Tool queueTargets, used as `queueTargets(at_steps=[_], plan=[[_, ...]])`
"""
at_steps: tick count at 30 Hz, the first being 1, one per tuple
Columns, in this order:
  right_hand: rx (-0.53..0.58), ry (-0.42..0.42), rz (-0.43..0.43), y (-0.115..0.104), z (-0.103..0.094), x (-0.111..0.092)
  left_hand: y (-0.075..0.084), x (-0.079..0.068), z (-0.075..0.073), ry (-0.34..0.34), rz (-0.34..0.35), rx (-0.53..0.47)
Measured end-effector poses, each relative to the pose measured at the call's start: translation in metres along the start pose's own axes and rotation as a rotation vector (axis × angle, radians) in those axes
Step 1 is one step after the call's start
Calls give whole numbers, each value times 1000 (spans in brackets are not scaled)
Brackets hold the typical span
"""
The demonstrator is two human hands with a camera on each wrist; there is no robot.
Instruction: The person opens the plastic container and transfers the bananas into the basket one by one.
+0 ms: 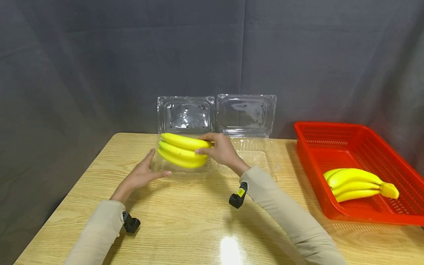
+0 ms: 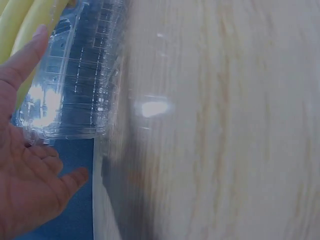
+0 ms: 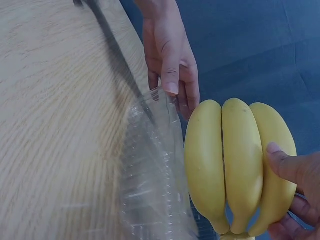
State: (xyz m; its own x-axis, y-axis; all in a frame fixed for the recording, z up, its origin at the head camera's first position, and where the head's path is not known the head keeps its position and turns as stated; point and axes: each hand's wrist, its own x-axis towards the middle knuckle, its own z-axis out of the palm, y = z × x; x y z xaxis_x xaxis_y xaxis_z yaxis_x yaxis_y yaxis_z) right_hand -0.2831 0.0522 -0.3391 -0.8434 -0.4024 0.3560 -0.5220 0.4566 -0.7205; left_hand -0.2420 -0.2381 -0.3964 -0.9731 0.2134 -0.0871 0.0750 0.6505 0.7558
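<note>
A bunch of yellow bananas (image 1: 182,151) is gripped at its right side by my right hand (image 1: 222,149), thumb over the near face. It hangs above the left one of two clear plastic clamshell boxes (image 1: 186,114), whose lid stands raised. In the right wrist view the bananas (image 3: 240,160) show three fruits side by side, with the right thumb (image 3: 285,162) pressing the outer one. My left hand (image 1: 143,172) is at the left box's near left corner, thumb and fingers spread. Whether it touches the plastic I cannot tell.
The second clear box (image 1: 246,116), lid raised too, stands beside the first on the right. A red plastic basket (image 1: 311,173) at the right of the wooden table (image 1: 185,221) contains another banana bunch (image 1: 357,184). A grey curtain (image 1: 198,55) hangs behind.
</note>
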Motion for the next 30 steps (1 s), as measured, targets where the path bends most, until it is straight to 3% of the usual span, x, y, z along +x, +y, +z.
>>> queueTargets(at_steps=[16, 30], plan=[[-22, 0, -23, -18, -30, -6, 7, 5, -3, -10, 8, 64], [-36, 18, -27, -22, -62, -22, 8, 4, -1, 30, -15, 82]])
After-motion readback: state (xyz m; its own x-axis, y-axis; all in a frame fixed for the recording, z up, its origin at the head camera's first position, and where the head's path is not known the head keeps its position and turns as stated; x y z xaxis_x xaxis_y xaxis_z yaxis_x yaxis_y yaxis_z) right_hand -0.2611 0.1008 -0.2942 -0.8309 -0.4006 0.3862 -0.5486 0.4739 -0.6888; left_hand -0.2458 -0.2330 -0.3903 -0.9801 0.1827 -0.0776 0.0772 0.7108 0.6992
